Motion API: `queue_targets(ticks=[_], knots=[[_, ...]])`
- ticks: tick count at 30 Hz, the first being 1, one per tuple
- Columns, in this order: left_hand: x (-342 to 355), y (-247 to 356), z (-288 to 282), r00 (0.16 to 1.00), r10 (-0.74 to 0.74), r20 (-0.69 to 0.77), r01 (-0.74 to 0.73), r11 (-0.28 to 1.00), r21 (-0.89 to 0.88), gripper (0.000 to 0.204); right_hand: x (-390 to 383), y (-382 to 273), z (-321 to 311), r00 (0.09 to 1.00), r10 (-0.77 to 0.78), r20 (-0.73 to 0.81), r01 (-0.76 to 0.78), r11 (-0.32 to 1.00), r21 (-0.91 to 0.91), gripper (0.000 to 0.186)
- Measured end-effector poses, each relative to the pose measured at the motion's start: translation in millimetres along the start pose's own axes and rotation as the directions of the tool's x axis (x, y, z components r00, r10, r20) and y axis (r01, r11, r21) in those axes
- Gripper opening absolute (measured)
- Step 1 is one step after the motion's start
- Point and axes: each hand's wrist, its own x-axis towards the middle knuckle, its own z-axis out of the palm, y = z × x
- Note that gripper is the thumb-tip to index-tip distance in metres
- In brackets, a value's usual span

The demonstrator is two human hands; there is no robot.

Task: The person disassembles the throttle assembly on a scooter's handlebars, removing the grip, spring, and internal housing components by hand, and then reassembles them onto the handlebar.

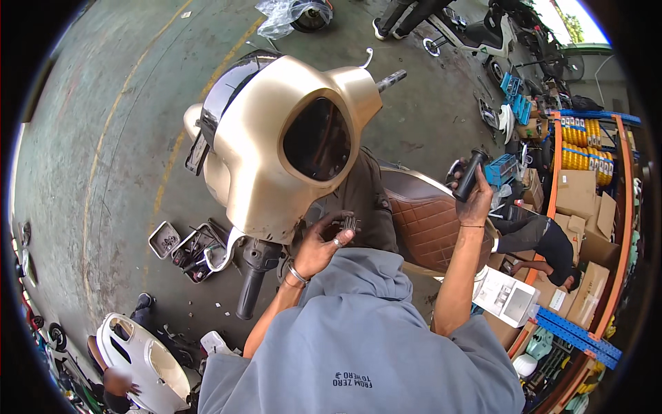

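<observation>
My right hand [476, 200] is closed around a black cylindrical handlebar grip [471, 176], raised over the scooter's brown quilted seat [431, 231]. In front of my chest, my left hand [316, 248] pinches a small ridged metal piece [350, 223], whose exact kind I cannot make out. Before me stands a scooter with a gold front cowl [255, 131] and a dark oval display [318, 139]. A black grip [252, 293] sits on its near handlebar end, left of my left forearm. On the far side, a thin dark bar end [392, 81] sticks out beside a silver lever [368, 58].
Metal trays [164, 240] of small parts and tools lie on the floor at left. Lower left, another person handles a white body panel [148, 366]. An orange-framed shelf [555, 159] with cardboard boxes [576, 193] is at right, where a person in black bends over.
</observation>
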Motion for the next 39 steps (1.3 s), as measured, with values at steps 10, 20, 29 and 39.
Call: queue_targets(ticks=[10,20,29,39], knots=[[-0.1,10.5,8.4,0.971,0.231,0.064,-0.224,0.969,-0.101,0.050,1.2,-121.8,67.9,0.799,-0.280,0.532,0.253,0.959,0.125,0.049],[29.8,-5.9,34.5,0.842,0.529,-0.103,-0.532,0.847,0.005,0.055,19.2,-109.3,118.6,0.428,-0.011,0.904,0.270,0.956,-0.116,0.062],[72.0,-26.8,113.8,0.496,0.675,-0.546,-0.712,0.676,0.189,0.059,111.1,-14.7,38.0,0.247,0.514,0.821,0.144,0.819,-0.556,0.061],[109.6,-11.8,223.7,0.326,0.660,-0.677,-0.503,0.728,0.467,0.071,151.6,85.6,3.0,-0.303,0.413,0.859,-0.688,0.529,-0.497,0.070]])
